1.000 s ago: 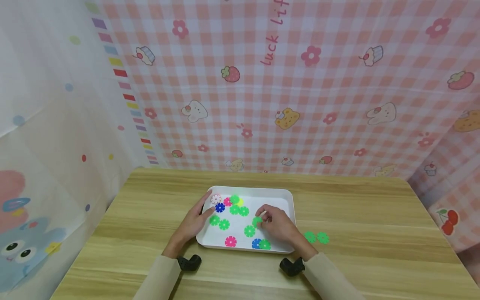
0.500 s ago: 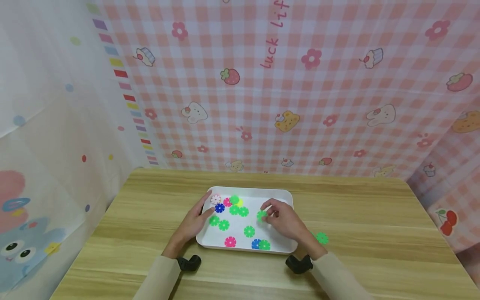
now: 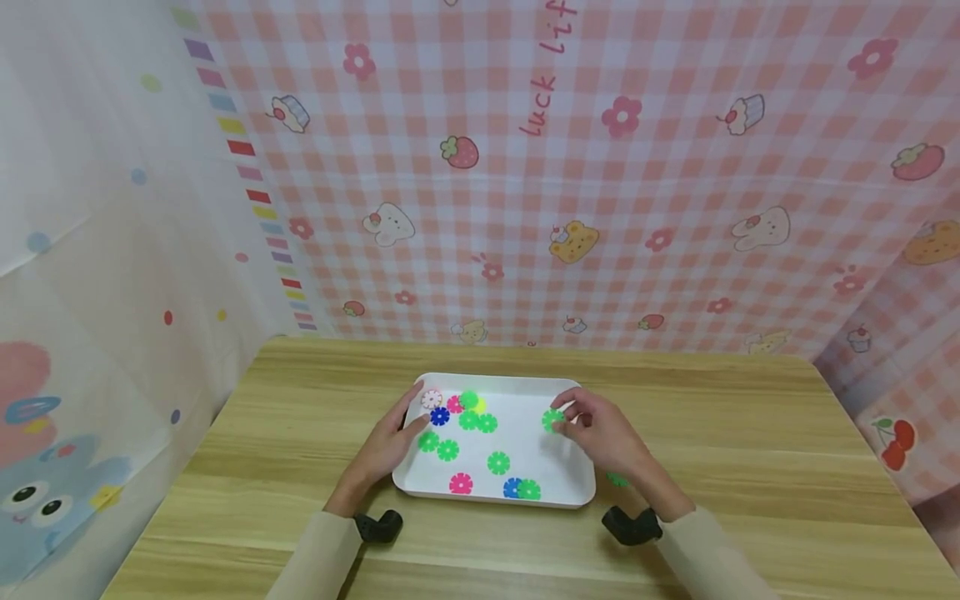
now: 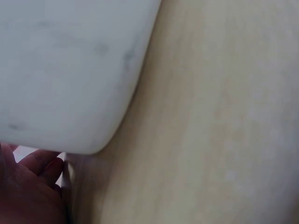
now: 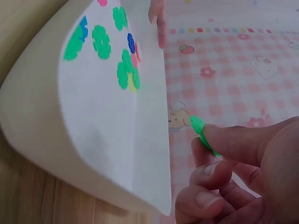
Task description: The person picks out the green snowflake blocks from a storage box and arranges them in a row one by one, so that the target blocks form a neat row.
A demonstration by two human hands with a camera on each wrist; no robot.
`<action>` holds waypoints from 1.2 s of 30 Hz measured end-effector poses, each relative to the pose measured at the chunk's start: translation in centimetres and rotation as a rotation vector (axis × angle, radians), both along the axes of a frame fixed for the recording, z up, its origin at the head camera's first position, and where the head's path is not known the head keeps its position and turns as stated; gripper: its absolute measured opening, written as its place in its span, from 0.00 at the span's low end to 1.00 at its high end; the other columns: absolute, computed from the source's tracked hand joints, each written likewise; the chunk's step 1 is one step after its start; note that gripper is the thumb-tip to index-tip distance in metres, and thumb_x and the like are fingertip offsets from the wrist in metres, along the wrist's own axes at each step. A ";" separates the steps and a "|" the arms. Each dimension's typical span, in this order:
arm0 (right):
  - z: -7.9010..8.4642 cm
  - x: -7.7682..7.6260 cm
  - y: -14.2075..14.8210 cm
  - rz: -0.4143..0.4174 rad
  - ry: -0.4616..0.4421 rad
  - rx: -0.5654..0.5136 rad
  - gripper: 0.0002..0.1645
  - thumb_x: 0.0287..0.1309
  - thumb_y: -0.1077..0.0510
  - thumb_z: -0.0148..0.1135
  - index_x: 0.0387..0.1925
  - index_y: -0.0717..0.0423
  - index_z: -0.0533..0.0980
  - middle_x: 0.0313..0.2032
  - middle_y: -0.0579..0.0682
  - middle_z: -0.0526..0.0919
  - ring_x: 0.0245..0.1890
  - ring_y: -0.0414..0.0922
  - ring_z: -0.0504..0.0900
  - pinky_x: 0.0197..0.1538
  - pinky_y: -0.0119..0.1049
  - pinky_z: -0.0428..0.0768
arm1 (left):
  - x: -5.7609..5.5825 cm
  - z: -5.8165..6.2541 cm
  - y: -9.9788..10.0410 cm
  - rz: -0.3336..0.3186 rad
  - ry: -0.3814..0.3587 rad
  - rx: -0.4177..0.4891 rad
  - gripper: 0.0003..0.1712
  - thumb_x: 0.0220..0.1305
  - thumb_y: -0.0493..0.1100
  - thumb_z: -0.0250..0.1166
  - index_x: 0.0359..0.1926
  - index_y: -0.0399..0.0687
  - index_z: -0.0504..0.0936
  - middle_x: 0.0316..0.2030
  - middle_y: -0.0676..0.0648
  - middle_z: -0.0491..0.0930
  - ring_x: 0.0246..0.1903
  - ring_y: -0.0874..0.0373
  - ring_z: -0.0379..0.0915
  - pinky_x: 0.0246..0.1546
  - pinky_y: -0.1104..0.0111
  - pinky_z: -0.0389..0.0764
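Observation:
Between thumb and forefinger my right hand [image 3: 611, 433] pinches a green notched plastic disc [image 3: 553, 420], a snowflake building piece. It is held up over the right end of the white tray [image 3: 525, 387]; the right wrist view shows the green disc [image 5: 201, 132] edge-on at the fingertips. My left hand [image 3: 386, 446] holds the tray's left side, thumb at the rim and fingers along the outer wall. Inside the tray lie several more discs: green ones such as one disc [image 3: 498, 463], a dark blue disc [image 3: 439, 416], a pink disc [image 3: 461, 483] and a pale disc [image 3: 431, 399].
On the wooden table [image 3: 750, 450], a green disc [image 3: 618, 480] lies right of the tray, partly hidden by my right wrist. A pink checked cloth [image 3: 525, 183] hangs behind the table, and a white printed cloth [image 3: 150, 292] hangs at the left.
My right hand has moved right and slightly away from me with the green disc, from mid-tray to its right end. My left hand stays at the tray's left side.

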State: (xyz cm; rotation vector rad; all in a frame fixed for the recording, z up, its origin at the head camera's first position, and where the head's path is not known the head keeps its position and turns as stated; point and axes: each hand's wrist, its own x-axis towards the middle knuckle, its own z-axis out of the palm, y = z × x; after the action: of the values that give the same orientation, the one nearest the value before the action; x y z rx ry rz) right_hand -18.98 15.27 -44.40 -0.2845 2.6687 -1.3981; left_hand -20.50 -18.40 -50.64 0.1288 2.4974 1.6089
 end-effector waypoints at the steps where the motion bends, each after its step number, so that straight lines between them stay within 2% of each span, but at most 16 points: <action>1: 0.0 0.0 0.5 0.003 0.010 -0.001 0.12 0.60 0.64 0.67 0.44 0.52 0.78 0.34 0.50 0.79 0.29 0.45 0.74 0.31 0.31 0.75 | 0.0 0.0 0.0 0.002 -0.002 -0.002 0.34 0.77 0.49 0.50 0.78 0.64 0.51 0.79 0.51 0.44 0.78 0.50 0.34 0.77 0.51 0.38; 7: -0.4 0.3 3.8 -0.019 0.070 -0.050 0.11 0.61 0.67 0.64 0.46 0.57 0.77 0.33 0.52 0.81 0.26 0.44 0.76 0.27 0.30 0.75 | -0.2 -0.3 0.1 0.010 -0.009 -0.008 0.34 0.77 0.48 0.50 0.78 0.65 0.51 0.79 0.51 0.44 0.78 0.50 0.35 0.77 0.51 0.38; 11: -0.6 0.8 6.1 -0.071 0.067 -0.064 0.11 0.63 0.65 0.63 0.47 0.59 0.77 0.33 0.54 0.83 0.26 0.45 0.77 0.25 0.30 0.73 | -0.3 -0.3 0.2 0.009 -0.013 -0.005 0.34 0.77 0.48 0.50 0.78 0.65 0.51 0.79 0.51 0.44 0.78 0.50 0.35 0.77 0.51 0.39; 15: -0.9 1.4 8.2 -0.114 0.054 -0.048 0.13 0.64 0.62 0.64 0.49 0.60 0.76 0.36 0.54 0.84 0.29 0.46 0.79 0.27 0.30 0.75 | -0.2 -0.1 0.2 0.013 -0.014 -0.003 0.34 0.77 0.47 0.50 0.78 0.65 0.51 0.79 0.51 0.44 0.78 0.50 0.35 0.77 0.51 0.39; 18: -1.4 1.9 9.8 -0.140 0.050 -0.043 0.14 0.65 0.62 0.63 0.50 0.61 0.75 0.36 0.55 0.84 0.30 0.44 0.79 0.29 0.30 0.77 | -0.2 0.0 0.2 0.013 -0.014 -0.001 0.34 0.77 0.46 0.50 0.78 0.64 0.51 0.79 0.51 0.44 0.78 0.50 0.35 0.77 0.52 0.39; 24: -3.2 2.9 12.5 -0.171 0.045 -0.001 0.12 0.64 0.65 0.61 0.49 0.63 0.76 0.35 0.56 0.85 0.27 0.38 0.78 0.26 0.30 0.75 | -0.2 0.0 0.3 0.014 -0.003 -0.007 0.34 0.77 0.47 0.51 0.78 0.64 0.51 0.79 0.52 0.45 0.78 0.51 0.36 0.77 0.52 0.40; 29: -4.2 3.7 13.9 -0.169 0.027 0.048 0.11 0.62 0.66 0.63 0.46 0.65 0.76 0.33 0.54 0.85 0.27 0.36 0.76 0.27 0.29 0.74 | -0.2 -0.1 0.4 0.023 0.009 -0.019 0.33 0.77 0.47 0.51 0.78 0.63 0.53 0.78 0.52 0.47 0.77 0.51 0.37 0.77 0.52 0.41; 36: -4.9 4.7 14.6 -0.173 -0.017 0.100 0.10 0.60 0.63 0.67 0.42 0.62 0.77 0.30 0.49 0.83 0.27 0.35 0.75 0.32 0.28 0.74 | 0.1 0.0 0.2 0.059 0.040 -0.051 0.32 0.76 0.48 0.51 0.77 0.58 0.56 0.77 0.48 0.51 0.77 0.48 0.41 0.76 0.51 0.44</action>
State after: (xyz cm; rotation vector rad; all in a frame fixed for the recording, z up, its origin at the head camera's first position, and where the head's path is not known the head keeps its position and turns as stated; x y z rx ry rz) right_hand -14.31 29.87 -49.34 -0.0325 2.7957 -1.2978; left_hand -20.39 -18.17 -50.67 0.0823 2.5936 1.5781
